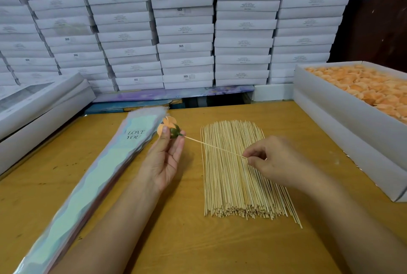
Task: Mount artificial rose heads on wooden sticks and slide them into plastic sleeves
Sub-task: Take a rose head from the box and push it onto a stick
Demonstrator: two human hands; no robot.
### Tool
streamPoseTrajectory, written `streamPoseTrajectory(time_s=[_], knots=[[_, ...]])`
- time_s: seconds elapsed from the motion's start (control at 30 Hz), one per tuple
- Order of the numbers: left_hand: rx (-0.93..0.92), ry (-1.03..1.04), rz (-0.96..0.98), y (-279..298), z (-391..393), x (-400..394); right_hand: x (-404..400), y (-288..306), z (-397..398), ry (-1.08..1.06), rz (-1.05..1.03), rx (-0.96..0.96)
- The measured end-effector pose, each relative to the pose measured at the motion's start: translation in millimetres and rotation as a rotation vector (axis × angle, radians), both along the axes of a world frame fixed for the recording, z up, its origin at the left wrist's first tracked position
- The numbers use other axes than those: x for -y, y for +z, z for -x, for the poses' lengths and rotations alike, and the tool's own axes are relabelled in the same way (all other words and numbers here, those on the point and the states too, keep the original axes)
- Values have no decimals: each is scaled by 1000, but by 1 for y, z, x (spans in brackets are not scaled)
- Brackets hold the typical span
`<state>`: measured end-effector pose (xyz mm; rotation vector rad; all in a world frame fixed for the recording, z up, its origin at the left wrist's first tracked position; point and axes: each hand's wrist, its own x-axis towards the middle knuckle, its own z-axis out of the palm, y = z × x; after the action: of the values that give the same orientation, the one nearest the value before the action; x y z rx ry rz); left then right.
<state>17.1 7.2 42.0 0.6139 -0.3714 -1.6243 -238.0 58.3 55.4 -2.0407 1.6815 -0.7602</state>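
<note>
My left hand (pixel 166 159) holds an orange rose head (pixel 169 127) with a green base, raised above the table's middle. My right hand (pixel 273 161) pinches one thin wooden stick (pixel 214 146) by its near end. The stick's far tip meets the green base of the rose head. Under my right hand lies a wide pile of wooden sticks (pixel 237 181). A stack of pastel plastic sleeves (pixel 92 188) printed "LOVE YOU" runs diagonally on the left of the table.
A long white box (pixel 343 106) full of orange rose heads (pixel 361 88) stands on the right of the wooden table (pixel 180 240). Flat white boxes (pixel 37 106) lie at the left edge. A wall of stacked white boxes (pixel 185 31) rises behind the table.
</note>
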Motion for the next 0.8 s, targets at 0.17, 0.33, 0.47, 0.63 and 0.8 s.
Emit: streamPoseTrajectory(time_s=[0.17,0.33,0.47,0.63,0.8], knots=[[7,0,-5,0,0,-1,2,-3,1,10,7,-5],[40,5,-7,0,1,-2,2,-5,0,16,2,-6],[44,-9,-2,0,1,-3,2,-5,0,13,0,-2],[51,-14,0,0,0,-2,3,-6,0,11,-8,11],[33,-12,0,0,-1,-2,3,-6,1,17,4,5]])
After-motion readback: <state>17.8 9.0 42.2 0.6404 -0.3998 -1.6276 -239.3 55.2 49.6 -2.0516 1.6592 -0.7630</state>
